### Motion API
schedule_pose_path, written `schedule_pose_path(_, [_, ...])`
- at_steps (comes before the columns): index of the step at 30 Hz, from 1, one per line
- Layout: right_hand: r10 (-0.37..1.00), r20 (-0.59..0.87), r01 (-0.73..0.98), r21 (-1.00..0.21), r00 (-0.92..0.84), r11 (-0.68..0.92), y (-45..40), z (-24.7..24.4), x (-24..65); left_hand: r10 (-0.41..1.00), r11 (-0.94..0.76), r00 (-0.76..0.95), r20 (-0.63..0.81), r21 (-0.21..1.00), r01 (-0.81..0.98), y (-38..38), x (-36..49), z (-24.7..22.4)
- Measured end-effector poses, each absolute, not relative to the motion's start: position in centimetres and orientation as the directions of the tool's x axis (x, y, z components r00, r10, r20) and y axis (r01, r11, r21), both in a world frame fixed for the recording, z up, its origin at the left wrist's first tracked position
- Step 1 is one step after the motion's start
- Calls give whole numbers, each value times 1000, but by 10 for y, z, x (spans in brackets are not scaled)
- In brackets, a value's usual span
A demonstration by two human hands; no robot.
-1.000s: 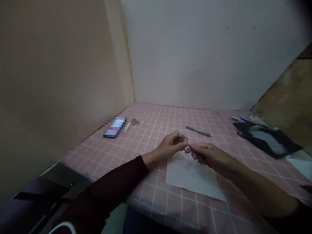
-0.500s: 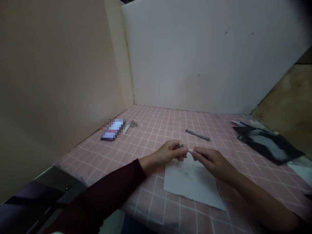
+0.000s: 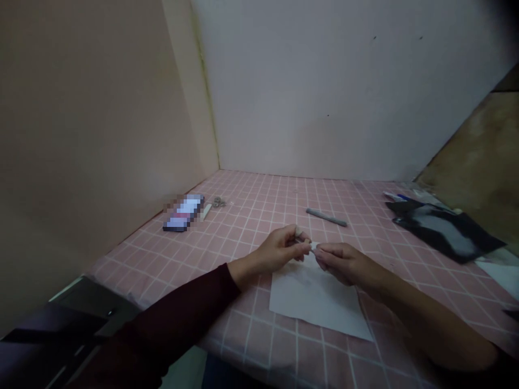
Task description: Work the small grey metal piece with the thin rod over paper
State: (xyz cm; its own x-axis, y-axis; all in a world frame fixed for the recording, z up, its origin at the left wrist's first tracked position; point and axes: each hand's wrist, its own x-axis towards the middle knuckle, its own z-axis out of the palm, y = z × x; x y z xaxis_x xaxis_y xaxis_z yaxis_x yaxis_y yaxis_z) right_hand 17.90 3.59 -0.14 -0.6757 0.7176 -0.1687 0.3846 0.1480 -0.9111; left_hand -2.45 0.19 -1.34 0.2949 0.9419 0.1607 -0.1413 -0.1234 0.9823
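My left hand (image 3: 281, 251) and my right hand (image 3: 344, 263) meet at the fingertips above a white paper sheet (image 3: 312, 302). Both pinch a small pale object (image 3: 312, 246), which is too small and partly hidden to name. A beige tip (image 3: 299, 232) shows at my left thumb and forefinger. The sheet lies on a pink grid tablecloth (image 3: 251, 221). Nearest my hands, beyond the fingertips, lies a grey stick (image 3: 326, 217).
A pixelated phone (image 3: 183, 213), a small white tube (image 3: 206, 212) and small scissors (image 3: 219, 202) lie at the far left by the wall. A black plastic pouch (image 3: 446, 232) and pens (image 3: 397, 197) lie at the right. A dark object (image 3: 81, 316) sits at the near left.
My hands have come closer together, and the gap between the fingertips has shrunk. The whole scene has shifted slightly left in view.
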Motion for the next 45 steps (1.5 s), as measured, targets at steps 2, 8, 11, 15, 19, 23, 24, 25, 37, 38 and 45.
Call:
schedule_pose_path(2, [780, 106, 446, -769, -617, 458, 35, -5, 177, 942, -22, 330, 69, 989, -146, 3, -25, -14])
schedule_pose_path(8, [768, -91, 427, -869, -634, 249, 32, -10, 176, 945, -115, 291, 148, 985, -128, 4, -23, -15])
schedule_pose_path(11, [596, -413, 356, -909, -689, -219, 33, -6, 181, 908, -302, 285, 306, 951, -59, 3, -22, -15])
schedule_pose_path(15, [568, -405, 365, -911, -716, -191, 36, -5, 183, 892, -341, 311, 329, 940, -16, 3, -23, -19])
schedule_pose_path(19, [760, 46, 446, -786, -648, 428, 36, -10, 178, 920, -88, 378, 104, 994, -60, 6, -27, -23])
schedule_pose_path(23, [781, 206, 477, -691, -590, 543, 32, -13, 173, 916, -40, 393, 75, 994, -98, 6, -28, -20])
schedule_pose_path(24, [790, 111, 458, -763, -604, 457, 32, -12, 173, 919, -93, 377, 118, 992, -85, 5, -28, -20])
schedule_pose_path(25, [782, -24, 434, -842, -623, 319, 32, -11, 173, 916, -160, 362, 171, 985, -61, 5, -27, -19])
schedule_pose_path(37, [815, 97, 459, -785, -572, 416, 34, -11, 174, 937, -1, 345, 53, 989, -151, 4, -26, -17])
schedule_pose_path(38, [813, 176, 480, -731, -555, 485, 33, -11, 173, 937, 22, 347, 34, 987, -157, 4, -26, -17])
schedule_pose_path(45, [599, -442, 376, -895, -668, -242, 34, -6, 179, 920, -222, 293, 259, 963, -154, 3, -23, -15])
